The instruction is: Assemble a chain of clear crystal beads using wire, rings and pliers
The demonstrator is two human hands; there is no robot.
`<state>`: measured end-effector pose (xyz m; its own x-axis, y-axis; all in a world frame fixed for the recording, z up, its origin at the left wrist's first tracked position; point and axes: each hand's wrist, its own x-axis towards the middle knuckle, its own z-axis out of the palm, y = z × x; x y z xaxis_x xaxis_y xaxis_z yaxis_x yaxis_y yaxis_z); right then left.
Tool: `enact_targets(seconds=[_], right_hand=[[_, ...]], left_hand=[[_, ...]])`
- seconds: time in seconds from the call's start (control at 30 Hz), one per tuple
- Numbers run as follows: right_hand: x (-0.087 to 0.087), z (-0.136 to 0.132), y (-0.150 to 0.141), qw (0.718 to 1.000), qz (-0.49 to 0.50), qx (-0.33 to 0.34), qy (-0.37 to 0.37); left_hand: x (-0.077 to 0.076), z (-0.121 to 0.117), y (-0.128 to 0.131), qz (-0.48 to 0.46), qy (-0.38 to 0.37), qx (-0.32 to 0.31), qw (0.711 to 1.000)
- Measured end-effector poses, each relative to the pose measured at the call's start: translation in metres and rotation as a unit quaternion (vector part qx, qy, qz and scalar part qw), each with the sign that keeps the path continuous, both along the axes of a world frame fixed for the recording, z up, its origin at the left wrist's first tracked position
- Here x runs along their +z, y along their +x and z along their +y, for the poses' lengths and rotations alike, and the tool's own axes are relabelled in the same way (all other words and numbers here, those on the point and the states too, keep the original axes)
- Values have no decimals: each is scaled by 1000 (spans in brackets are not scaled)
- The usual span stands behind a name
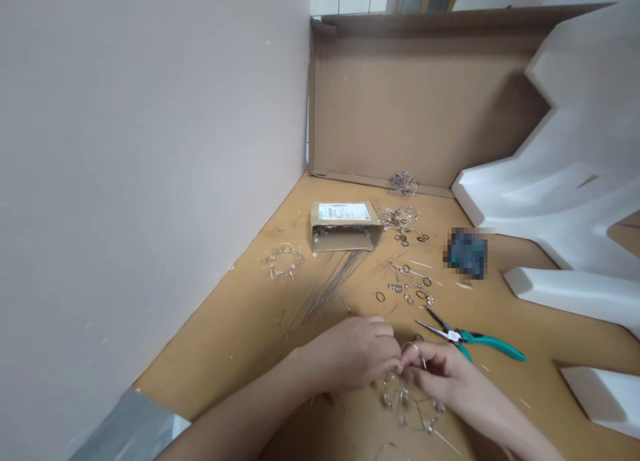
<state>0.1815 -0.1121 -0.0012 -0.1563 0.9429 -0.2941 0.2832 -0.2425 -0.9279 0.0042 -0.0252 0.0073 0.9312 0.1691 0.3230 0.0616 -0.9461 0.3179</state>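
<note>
My left hand (357, 357) and my right hand (440, 374) meet low over the brown tabletop (240, 327), fingertips pinched together on a thin wire ring (415, 349). A string of clear beads on wire (413, 407) hangs and lies just below the two hands. Green-handled pliers (470, 339) lie on the table just beyond my right hand, jaws pointing left.
A small open cardboard box (343, 226) lies further back, with a bundle of thin wires (330, 281) spilling from it. Loose rings and beads (410, 287) are scattered mid-table. A finished bead loop (283, 259) lies left. White foam blocks (565, 181) stand right, a cardboard panel (410, 101) behind.
</note>
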Motion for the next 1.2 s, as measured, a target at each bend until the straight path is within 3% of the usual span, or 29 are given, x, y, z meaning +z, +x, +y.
enact_targets(seconds=[0.13,0.27,0.4,0.63,0.8,0.93,1.2], right_hand=[[15,0,-1,998,47,-16,-32],[11,0,-3,998,53,-31,-7],[2,0,-5,998,44,-34,36],[-1,1,-10,998,20,-39,46],[-8,2,-10,988,28,-128,77],[-8,-1,-12,980,-14,-167,111],[11,-3,-18,962,-109,-193,159]], left_hand=[[8,-3,1,-71,-212,71,972],[2,-7,5,-115,-431,162,880],[-3,-9,10,-155,-534,173,813],[-5,-12,13,-214,-527,182,802],[-7,-8,13,-240,-530,198,789],[-8,-6,11,-241,-500,210,805],[-7,-11,10,-224,-472,185,832]])
